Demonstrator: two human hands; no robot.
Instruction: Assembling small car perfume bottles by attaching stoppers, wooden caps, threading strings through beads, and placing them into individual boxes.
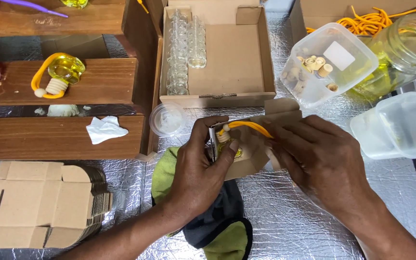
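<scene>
A small brown cardboard box [252, 155] lies open between both hands at the middle of the foil-covered table. My left hand [199, 166] grips its left side, thumb pressing a small bottle of yellow liquid [228, 147] with a wooden cap and an orange loop cord [249, 126] inside it. My right hand [321, 161] holds the box's right side and flap, fingertips touching the cord's end.
Behind stands an open cardboard tray [234, 58] with rows of empty glass bottles [184, 45]. Right: a plastic tub of wooden caps [326, 62], a glass jar of yellow liquid [400, 45], orange cords [371, 20], empty tubs [400, 125]. Left: wooden shelves [73, 137], a finished bottle [61, 72], flat box blanks [39, 204]. A green-black cloth [217, 231] lies near.
</scene>
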